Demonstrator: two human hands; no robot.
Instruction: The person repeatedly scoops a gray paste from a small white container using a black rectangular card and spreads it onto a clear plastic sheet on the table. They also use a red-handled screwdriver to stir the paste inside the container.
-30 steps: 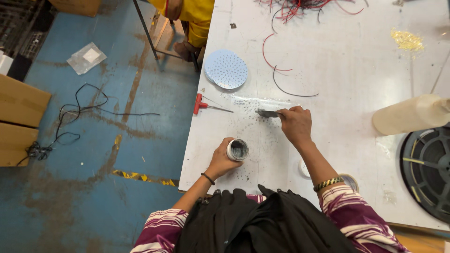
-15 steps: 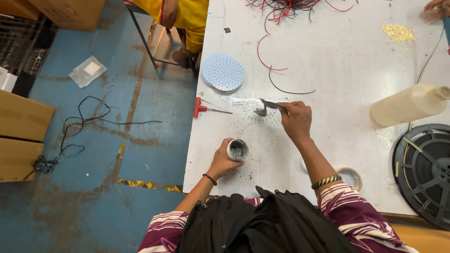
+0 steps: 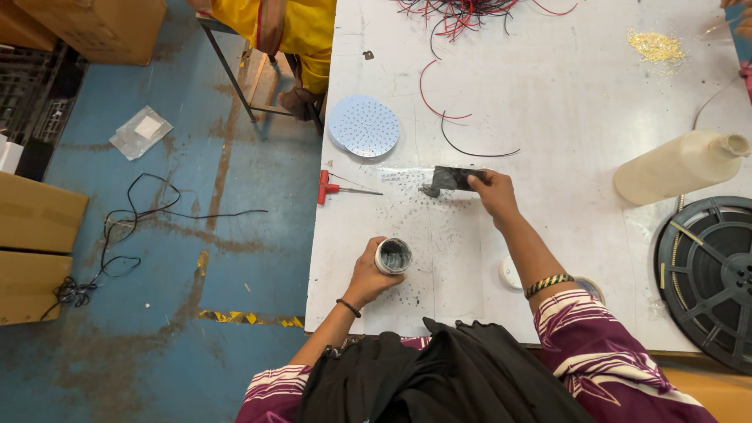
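Observation:
My left hand [image 3: 366,276] grips a small round open tin [image 3: 393,255] with grey paste inside, held just above the near left part of the white table [image 3: 564,102]. My right hand [image 3: 493,190] reaches farther out and holds a flat dark scraper [image 3: 451,179] whose blade lies on a faint round stencilled dot pattern [image 3: 423,211] on the table top. A round pale blue perforated disc [image 3: 363,125] lies beyond the scraper, near the table's left edge.
A red-handled screwdriver [image 3: 335,188] lies at the left edge. Red and black wires [image 3: 454,23], a cream plastic bottle [image 3: 680,166], a black reel [image 3: 709,274] and yellow crumbs [image 3: 656,47] are on the table. A person in yellow [image 3: 290,31] sits beyond. Boxes stand at left.
My right hand has pushed the scraper a little to the left and farther out over the dot pattern. The left hand with the tin has stayed in place.

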